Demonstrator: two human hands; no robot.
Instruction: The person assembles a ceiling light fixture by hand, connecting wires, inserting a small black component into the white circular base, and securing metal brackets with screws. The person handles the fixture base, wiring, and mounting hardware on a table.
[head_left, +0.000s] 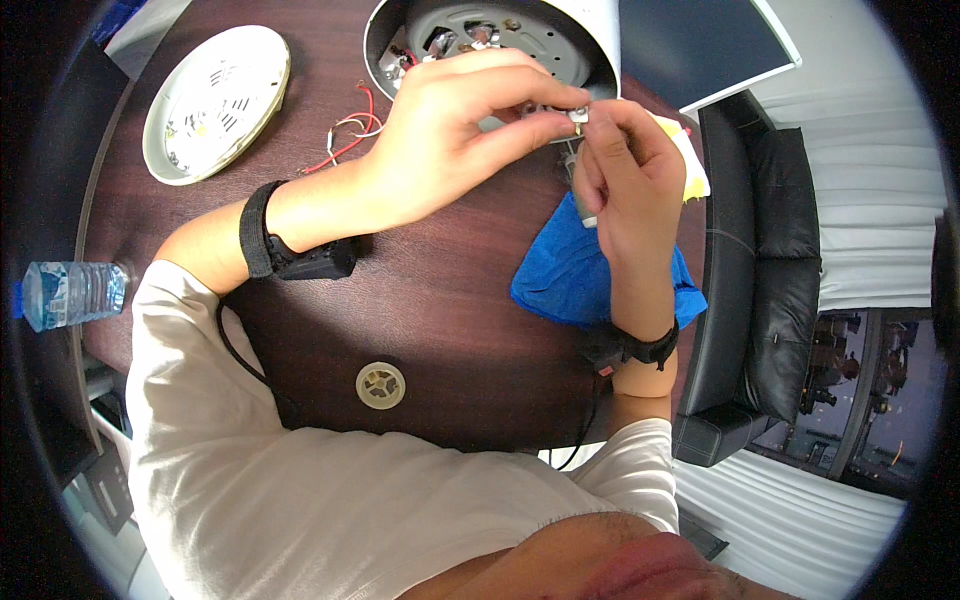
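Observation:
My left hand (442, 142) pinches a small whitish metal part (577, 115) between thumb and forefinger. My right hand (630, 169) meets it from the other side, thumb and fingertips closed on the part's right end; fine details are hidden by fingers. Just beyond is a round metal appliance housing (611, 45), tipped so that its hollow inside shows, with fittings and red wire within. Under my right hand, a grey tool handle (587, 215) is partly covered. A crumpled blue cloth (559, 270) lies beneath my right wrist. Left of my left hand are loose red and white wires (367, 112).
A round white vented plastic cover (225, 97) lies at far left. Close to my body sits a small round plastic piece (381, 385). A water bottle (75, 295) is at the left table edge. A white-framed dark panel (705, 49) stands back right; a black leather sofa (780, 262) is right.

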